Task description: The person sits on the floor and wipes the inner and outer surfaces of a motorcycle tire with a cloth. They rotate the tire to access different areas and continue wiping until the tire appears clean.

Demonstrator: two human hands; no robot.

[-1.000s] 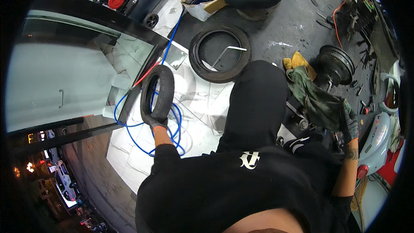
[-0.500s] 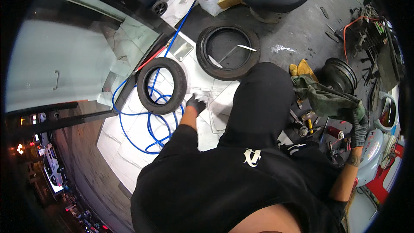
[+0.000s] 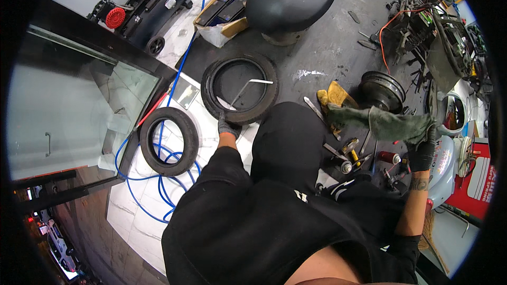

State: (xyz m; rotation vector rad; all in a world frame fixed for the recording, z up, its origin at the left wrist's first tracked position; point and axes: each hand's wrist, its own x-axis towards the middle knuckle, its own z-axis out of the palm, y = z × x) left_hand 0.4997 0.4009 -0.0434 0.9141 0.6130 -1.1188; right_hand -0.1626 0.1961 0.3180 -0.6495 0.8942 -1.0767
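Observation:
My left hand (image 3: 228,125), in a dark glove, is at the near edge of a black tyre (image 3: 268,91) lying flat on the floor, and its fingers appear closed on the sidewall, partly hidden. A bent metal rod with a pale end (image 3: 259,81) lies across the tyre's opening. In my gloved right hand (image 3: 422,153) is a dirty green cloth (image 3: 393,124), bunched at the grip and hanging out leftward. A second, smaller tyre (image 3: 189,148) lies left of my left hand.
A blue hose (image 3: 168,199) coils under the smaller tyre. Yellow gloves (image 3: 338,95), a black wheel rim (image 3: 381,91), a red can (image 3: 390,157) and a hammer (image 3: 350,146) lie to the right. A black rounded seat-like form (image 3: 293,0) and an air compressor (image 3: 158,13) stand farther off.
My left hand has moved from the tiles beside the smaller tyre to the larger tyre's near edge. The cloth stays in my right hand. The whole view has shifted.

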